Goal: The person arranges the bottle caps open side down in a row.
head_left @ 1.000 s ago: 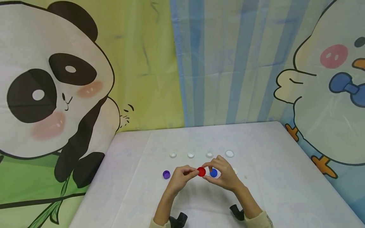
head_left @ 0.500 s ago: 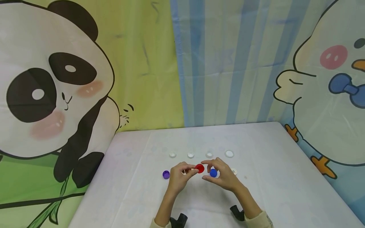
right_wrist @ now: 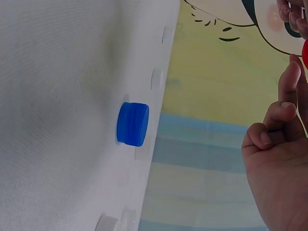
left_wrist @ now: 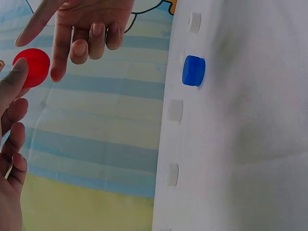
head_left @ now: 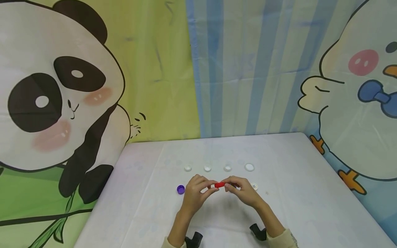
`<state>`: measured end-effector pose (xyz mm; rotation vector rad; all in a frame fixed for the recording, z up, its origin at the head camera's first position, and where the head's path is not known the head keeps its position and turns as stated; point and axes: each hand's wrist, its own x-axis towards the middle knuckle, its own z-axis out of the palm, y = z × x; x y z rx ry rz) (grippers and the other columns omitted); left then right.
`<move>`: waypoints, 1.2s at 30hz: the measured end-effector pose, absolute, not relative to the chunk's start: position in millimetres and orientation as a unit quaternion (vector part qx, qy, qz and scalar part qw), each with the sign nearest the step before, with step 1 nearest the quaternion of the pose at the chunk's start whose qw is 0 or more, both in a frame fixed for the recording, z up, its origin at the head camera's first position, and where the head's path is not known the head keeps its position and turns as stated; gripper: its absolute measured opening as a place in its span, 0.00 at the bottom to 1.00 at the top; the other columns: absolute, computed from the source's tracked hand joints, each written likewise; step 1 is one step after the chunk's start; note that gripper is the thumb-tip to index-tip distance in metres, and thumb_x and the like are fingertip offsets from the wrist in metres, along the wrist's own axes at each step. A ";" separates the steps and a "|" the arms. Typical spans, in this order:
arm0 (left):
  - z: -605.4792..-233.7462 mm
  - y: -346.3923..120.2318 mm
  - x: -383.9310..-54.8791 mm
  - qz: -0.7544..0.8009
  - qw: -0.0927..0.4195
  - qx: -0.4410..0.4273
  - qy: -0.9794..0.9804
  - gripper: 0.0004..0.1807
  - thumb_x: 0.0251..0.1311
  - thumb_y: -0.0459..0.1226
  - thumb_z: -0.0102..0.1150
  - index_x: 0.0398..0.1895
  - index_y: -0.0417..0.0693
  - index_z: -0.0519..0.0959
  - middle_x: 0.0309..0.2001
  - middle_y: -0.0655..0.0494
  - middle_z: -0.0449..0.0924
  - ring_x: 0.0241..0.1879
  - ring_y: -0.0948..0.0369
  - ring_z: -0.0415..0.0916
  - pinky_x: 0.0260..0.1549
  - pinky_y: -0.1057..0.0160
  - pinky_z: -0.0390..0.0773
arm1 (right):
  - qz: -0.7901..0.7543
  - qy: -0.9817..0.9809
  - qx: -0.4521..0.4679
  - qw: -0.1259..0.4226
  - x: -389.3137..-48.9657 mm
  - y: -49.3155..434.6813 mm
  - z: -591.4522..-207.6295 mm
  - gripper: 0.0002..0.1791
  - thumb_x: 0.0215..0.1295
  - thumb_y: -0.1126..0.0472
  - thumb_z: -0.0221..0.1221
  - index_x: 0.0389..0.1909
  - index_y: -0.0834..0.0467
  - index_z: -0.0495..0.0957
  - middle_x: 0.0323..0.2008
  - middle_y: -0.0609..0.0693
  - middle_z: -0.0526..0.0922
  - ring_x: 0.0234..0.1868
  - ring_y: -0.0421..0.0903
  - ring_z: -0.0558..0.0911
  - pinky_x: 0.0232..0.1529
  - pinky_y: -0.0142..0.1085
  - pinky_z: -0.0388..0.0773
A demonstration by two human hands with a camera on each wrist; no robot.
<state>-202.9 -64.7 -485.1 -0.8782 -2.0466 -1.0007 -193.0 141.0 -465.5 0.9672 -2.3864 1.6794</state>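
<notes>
Above the table, my left hand (head_left: 194, 194) pinches a red bottle cap (head_left: 219, 185) between thumb and fingers. Facing it from the other side is my right hand (head_left: 245, 193); in the left wrist view the straight fingers of that right hand (left_wrist: 91, 19) stand around the red cap (left_wrist: 38, 67) with gaps visible. Only the edge of the red cap (right_wrist: 306, 52) enters the right wrist view. A blue bottle cap (right_wrist: 132, 124) rests on the table below the hands; in the head view the right hand hides it.
A purple cap (head_left: 181, 189) lies left of the left hand. Several white caps form a row farther back, from a small one (head_left: 187, 168) to a larger one (head_left: 249, 167). Another white cap (head_left: 254, 186) lies beside the right hand. The white table (head_left: 149, 213) meets printed curtains behind.
The red cap has turned from face-on to nearly edge-on in the left hand. The right hand has drawn back from it, then come close again, now covering the blue cap.
</notes>
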 end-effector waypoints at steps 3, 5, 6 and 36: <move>-484.2 -64.9 -203.0 -0.369 0.352 -0.351 -0.785 0.11 0.42 0.44 0.68 0.31 0.53 0.84 0.24 0.68 0.76 0.28 0.70 0.65 0.30 0.79 0.61 | 0.547 -0.777 0.312 0.023 -195.1 141.8 -468.8 0.09 0.63 0.67 0.51 0.39 0.57 0.78 0.32 0.46 0.79 0.30 0.45 0.74 0.29 0.32 0.71; -483.7 -64.9 -203.0 -0.358 0.362 -0.359 -0.782 0.11 0.42 0.44 0.68 0.31 0.53 0.84 0.24 0.67 0.77 0.27 0.70 0.65 0.30 0.79 0.62 | 0.545 -0.779 0.310 0.018 -198.0 142.7 -474.2 0.09 0.63 0.67 0.51 0.40 0.56 0.78 0.33 0.46 0.80 0.30 0.46 0.74 0.30 0.32 0.72; -483.4 -64.9 -203.1 -0.354 0.366 -0.362 -0.781 0.11 0.42 0.44 0.68 0.31 0.53 0.84 0.24 0.67 0.77 0.27 0.70 0.65 0.29 0.79 0.62 | 0.544 -0.779 0.311 0.018 -199.5 143.2 -476.9 0.09 0.63 0.67 0.51 0.40 0.56 0.78 0.33 0.46 0.80 0.31 0.45 0.74 0.30 0.32 0.72; -489.3 -59.3 -200.1 -0.438 0.301 -0.319 -0.785 0.18 0.41 0.45 0.69 0.39 0.54 0.82 0.31 0.64 0.73 0.33 0.69 0.67 0.30 0.75 0.69 | 0.512 -0.778 0.322 0.173 -191.4 136.4 -458.1 0.15 0.44 0.68 0.67 0.36 0.59 0.79 0.21 0.49 0.74 0.28 0.38 0.66 0.27 0.28 0.64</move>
